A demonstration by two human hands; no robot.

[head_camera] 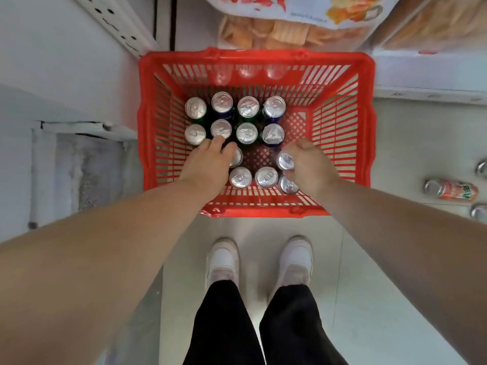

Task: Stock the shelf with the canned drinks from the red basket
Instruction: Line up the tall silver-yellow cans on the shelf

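Observation:
A red plastic basket (pixel 342 127) stands on the floor in front of my feet. Several upright cans (pixel 247 106) with silver tops fill its left and near parts. My left hand (pixel 208 164) reaches down into the basket, its fingers curled over a can (pixel 236 157) that is mostly hidden beneath it. My right hand (pixel 308 164) grips a can (pixel 285 160) at the basket's near right, thumb and fingers wrapped round its top. Two more cans (pixel 266 177) stand between my hands at the near wall.
A white shelf unit (pixel 427 85) with snack bags (pixel 290 22) rises behind and to the right of the basket. An orange can (pixel 450 190) lies on its side on the floor at the right, with other cans beside it. A white upright (pixel 116 22) stands at the left.

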